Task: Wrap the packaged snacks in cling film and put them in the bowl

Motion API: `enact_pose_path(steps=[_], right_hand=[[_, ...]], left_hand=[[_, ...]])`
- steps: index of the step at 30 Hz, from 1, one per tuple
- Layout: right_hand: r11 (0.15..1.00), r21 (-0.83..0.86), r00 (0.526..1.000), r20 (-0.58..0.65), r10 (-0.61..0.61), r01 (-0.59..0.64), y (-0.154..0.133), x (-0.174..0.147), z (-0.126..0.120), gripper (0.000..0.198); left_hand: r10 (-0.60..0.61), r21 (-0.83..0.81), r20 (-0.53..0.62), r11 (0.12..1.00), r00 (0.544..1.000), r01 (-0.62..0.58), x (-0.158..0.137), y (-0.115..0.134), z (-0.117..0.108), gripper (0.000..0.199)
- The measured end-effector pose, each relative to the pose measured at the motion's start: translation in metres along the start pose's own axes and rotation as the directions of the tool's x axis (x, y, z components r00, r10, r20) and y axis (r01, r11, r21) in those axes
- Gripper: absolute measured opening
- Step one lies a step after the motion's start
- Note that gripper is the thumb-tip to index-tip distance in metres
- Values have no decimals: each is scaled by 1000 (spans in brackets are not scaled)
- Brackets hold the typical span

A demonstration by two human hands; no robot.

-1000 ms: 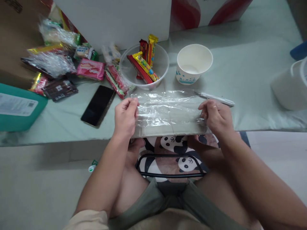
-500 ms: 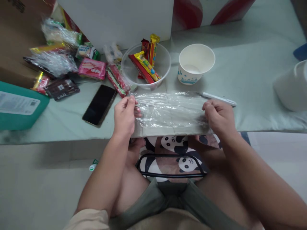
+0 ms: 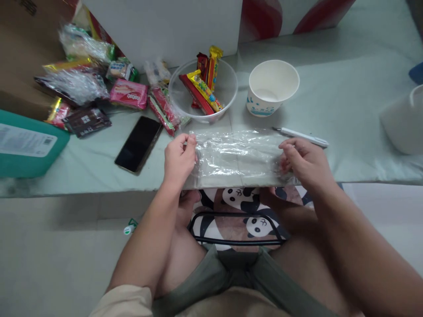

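A clear plastic bag (image 3: 238, 152) is stretched sideways between my two hands, just above the front edge of the table. My left hand (image 3: 180, 156) pinches its left end between thumb and fingers. At the other end, my right hand (image 3: 304, 160) is closed on the bag's right edge. A white pen-like tool (image 3: 302, 136) with a dark thin tip lies right behind my right hand. Beyond the bag stand a clear plastic bowl (image 3: 228, 99) with several wrapped snack bars (image 3: 205, 90) in it and a white paper cup (image 3: 264, 99).
On the left lie a black phone (image 3: 139, 145), a pink snack pack (image 3: 128, 93) and a pile of wrapped snacks (image 3: 79, 86). A teal container (image 3: 26, 158) stands at the left edge, a white container (image 3: 403, 123) at the right. A white box (image 3: 172, 26) borders the back.
My left hand has shifted slightly to the right, drawing the bag's left end with it. My right hand's fingers have loosened a little at its end.
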State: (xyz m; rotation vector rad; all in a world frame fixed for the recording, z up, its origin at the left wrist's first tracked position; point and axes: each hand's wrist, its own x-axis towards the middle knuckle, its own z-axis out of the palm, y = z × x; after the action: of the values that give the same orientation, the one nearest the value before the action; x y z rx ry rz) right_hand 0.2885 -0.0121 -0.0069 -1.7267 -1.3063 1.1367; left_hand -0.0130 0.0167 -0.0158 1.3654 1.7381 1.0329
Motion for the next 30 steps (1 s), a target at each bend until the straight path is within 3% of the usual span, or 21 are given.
enact_pose_path(steps=[5,10,14,19,23,27,30], right_hand=[[991,-121,971,236,-31,61,4,0,-30,47],[891,-377,920,378,-102,254,4,-3,-44,36],[938,-303,932,360,-50,167,14,-6,-47,36],[971,-230,911,411,31,71,20,-7,-55,45],[949,-299,889,455,51,98,12,-5,-58,51],[926,-310,854,520,-26,217,7,-5,-55,45],[924,-317,913,400,-76,215,9,-6,-49,40]], left_hand=[[-71,-89,-14,994,997,69,4,-2,1,32],[-109,-116,-29,988,994,105,5,3,1,31],[-98,-113,-14,989,995,95,5,2,2,31],[-59,-97,-10,994,998,58,6,-3,0,31],[-33,-122,-15,992,999,31,7,-5,0,30],[-78,-180,41,980,996,84,6,-2,2,32],[-102,-172,115,978,988,121,3,3,3,31]])
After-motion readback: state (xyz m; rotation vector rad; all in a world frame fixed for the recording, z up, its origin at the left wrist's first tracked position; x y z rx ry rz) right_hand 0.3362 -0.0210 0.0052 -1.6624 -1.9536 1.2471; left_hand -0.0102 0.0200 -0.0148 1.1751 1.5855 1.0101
